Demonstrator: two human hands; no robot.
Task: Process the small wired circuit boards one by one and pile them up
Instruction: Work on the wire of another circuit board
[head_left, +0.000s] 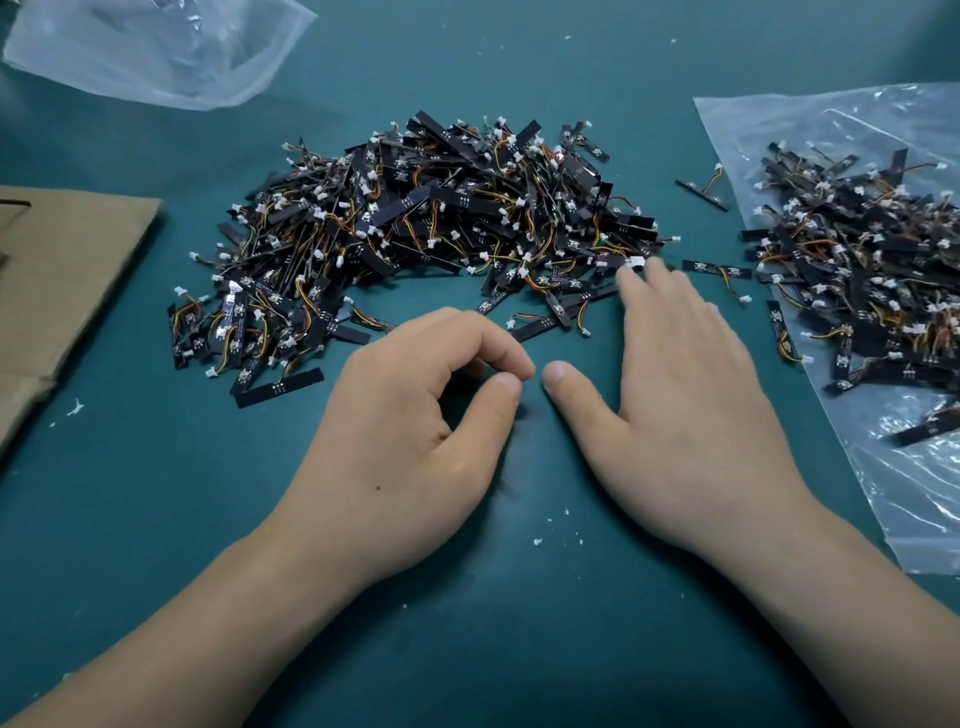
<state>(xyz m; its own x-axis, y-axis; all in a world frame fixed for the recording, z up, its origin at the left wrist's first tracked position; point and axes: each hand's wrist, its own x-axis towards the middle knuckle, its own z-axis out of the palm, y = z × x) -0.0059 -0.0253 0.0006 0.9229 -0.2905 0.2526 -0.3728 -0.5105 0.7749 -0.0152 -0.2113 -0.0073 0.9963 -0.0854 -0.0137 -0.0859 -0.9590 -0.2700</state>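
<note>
Many boards (415, 223) (just beyond right hand (691, 395))

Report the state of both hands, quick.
Left hand: closed, fingers curled, nothing visible held.
Right hand: open, fingers straight, reaching the central heap of small black wired circuit boards.
</note>
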